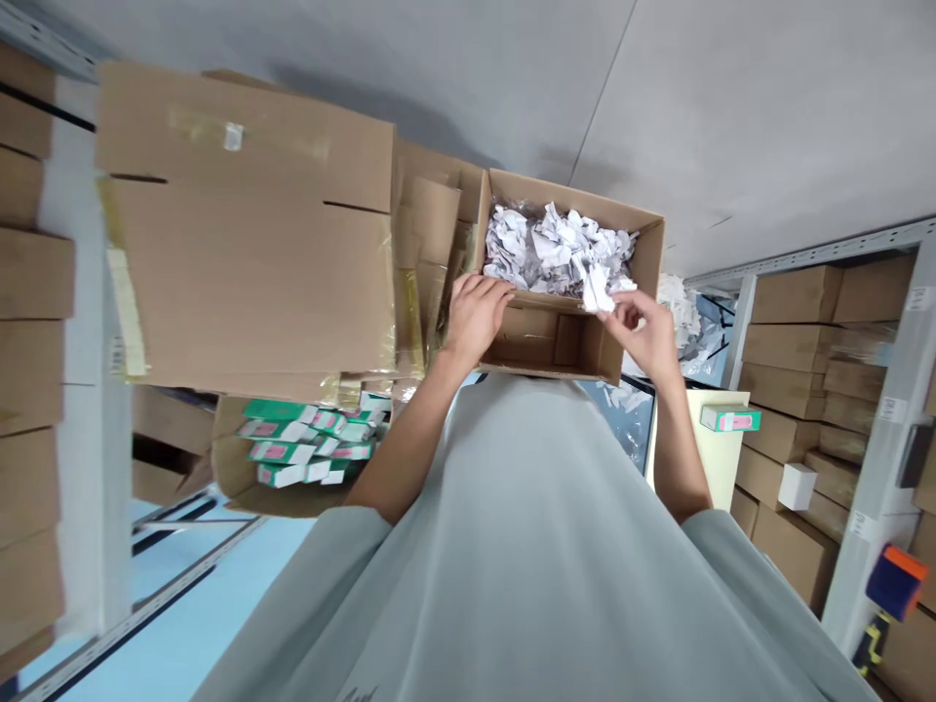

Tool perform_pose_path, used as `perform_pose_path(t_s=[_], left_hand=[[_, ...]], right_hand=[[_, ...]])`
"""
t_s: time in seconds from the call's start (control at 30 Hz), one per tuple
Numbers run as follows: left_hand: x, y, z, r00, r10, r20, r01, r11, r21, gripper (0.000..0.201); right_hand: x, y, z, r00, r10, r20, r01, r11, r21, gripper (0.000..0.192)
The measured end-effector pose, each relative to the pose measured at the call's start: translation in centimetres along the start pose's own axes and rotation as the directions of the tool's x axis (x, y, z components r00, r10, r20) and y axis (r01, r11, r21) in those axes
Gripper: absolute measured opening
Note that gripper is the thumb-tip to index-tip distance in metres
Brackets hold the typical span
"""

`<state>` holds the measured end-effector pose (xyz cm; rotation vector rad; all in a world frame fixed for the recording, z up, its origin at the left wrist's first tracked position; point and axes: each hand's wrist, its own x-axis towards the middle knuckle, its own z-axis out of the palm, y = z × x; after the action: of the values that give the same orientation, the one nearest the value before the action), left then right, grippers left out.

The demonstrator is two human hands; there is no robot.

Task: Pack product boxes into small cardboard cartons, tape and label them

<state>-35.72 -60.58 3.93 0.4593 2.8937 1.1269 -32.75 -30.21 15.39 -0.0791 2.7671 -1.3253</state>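
In front of me an open cardboard box (650, 244) holds crumpled white paper (566, 239) and some clear plastic wrap. My left hand (477, 310) is closed over the near left edge of this box. Between the thumb and fingers of my right hand (640, 327), at the near right edge, is a piece of crumpled paper (598, 291). Directly below, against my shirt, lies an open cardboard space (530, 336); whether it is a second box or part of the same one I cannot tell.
Flattened cardboard boxes (255, 273) are stacked at left. Below them, a carton (234, 468) holds several green-and-white small boxes (282, 453). A single green box (731, 418) lies on a pale yellow surface (694, 439) at right. More white paper (679, 307) is heaped beyond my right hand. Shelves with cartons (794, 297) flank me.
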Motion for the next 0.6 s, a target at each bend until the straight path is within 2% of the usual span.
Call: perform_pose_path(t_s=[0.07, 0.13, 0.2, 0.27, 0.37, 0.47, 0.53, 0.6], left_hand=[[0.0, 0.0, 0.1, 1.0, -0.005, -0.004, 0.005, 1.0, 0.003, 0.032], [0.0, 0.0, 0.1, 1.0, -0.005, -0.005, 0.005, 1.0, 0.004, 0.033], [0.0, 0.0, 0.1, 1.0, 0.002, -0.007, -0.002, 1.0, 0.004, 0.033], [0.0, -0.1, 0.1, 1.0, 0.006, -0.012, -0.006, 1.0, 0.007, 0.032], [0.1, -0.3, 0.3, 1.0, 0.002, -0.022, -0.001, 1.0, 0.015, 0.031], [0.3, -0.6, 0.5, 0.999, -0.006, -0.032, 0.007, 1.0, 0.021, 0.031], [0.4, -0.7, 0.7, 0.999, -0.009, -0.034, 0.009, 1.0, 0.028, 0.031], [0.4, -0.8, 0.7, 0.999, -0.009, -0.035, 0.01, 0.999, 0.033, 0.03]], right_hand=[[-3.0, 0.8, 0.2, 0.996, 0.039, 0.076, -0.038, 0.999, -0.019, 0.029], [-5.0, 1.8, 1.4, 0.98, 0.113, 0.166, -0.089, 0.985, -0.15, 0.022], [-5.8, 2.7, 2.7, 0.956, 0.209, 0.206, -0.132, 0.933, -0.333, 0.021], [-5.8, 3.0, 3.2, 0.942, 0.27, 0.198, -0.154, 0.876, -0.457, 0.025], [-4.3, 2.7, 2.0, 0.96, 0.259, 0.107, -0.17, 0.842, -0.512, 0.03], [-0.9, 2.6, -0.3, 0.97, 0.243, -0.01, -0.203, 0.783, -0.588, 0.034], [2.2, 2.9, -1.2, 0.957, 0.291, -0.011, -0.224, 0.713, -0.664, 0.037], [5.3, 3.6, -1.3, 0.92, 0.391, 0.037, -0.238, 0.629, -0.74, 0.042]])
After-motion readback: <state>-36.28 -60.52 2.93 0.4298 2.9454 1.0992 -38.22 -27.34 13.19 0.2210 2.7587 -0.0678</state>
